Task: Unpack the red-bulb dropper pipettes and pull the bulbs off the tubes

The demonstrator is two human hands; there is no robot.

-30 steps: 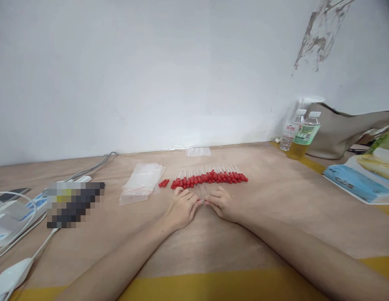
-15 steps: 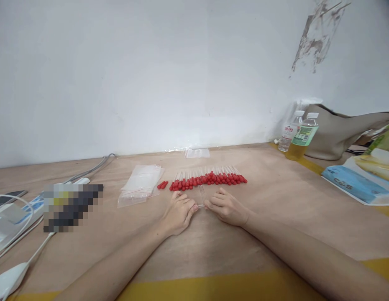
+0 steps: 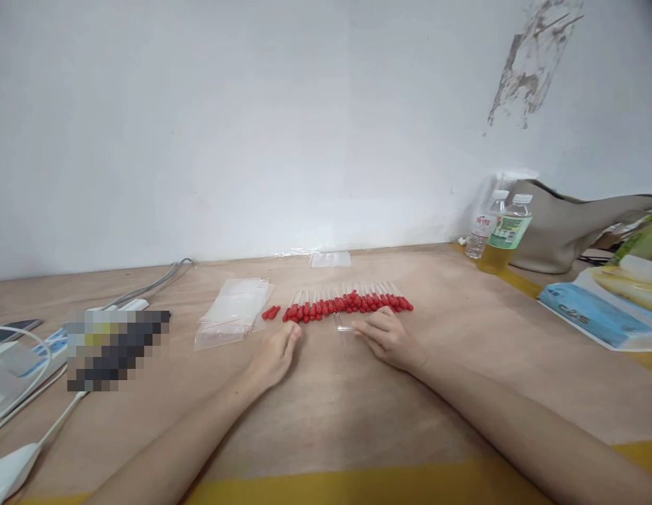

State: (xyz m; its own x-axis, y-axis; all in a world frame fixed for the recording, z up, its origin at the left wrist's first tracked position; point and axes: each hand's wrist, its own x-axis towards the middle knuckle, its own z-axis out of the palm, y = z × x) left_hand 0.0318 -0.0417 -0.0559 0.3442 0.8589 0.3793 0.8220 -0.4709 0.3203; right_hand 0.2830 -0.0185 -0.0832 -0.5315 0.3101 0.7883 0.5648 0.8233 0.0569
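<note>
A row of droppers with red rubber bulbs and clear glass stems lies across the table, the stems pointing at the wall. My right hand is in front of the row, its fingers closed in a pinch at the end of a thin clear glass tube. Further clear tubes show faintly just behind that one. At the row's left end is my left hand, fingers pressed together close to the nearest bulbs. Whatever it may hold is hidden. Two loose red bulbs lie left of the row.
Clear zip bags are stacked to the left, with another bag by the wall. A power strip and cables lie at far left. Two bottles, a grey bag and a blue tissue pack stand at right.
My left hand has let go of the clear tube's left side and moved left, towards the bulbs at the row's end. My right hand has shifted slightly forward and right with the tube.
</note>
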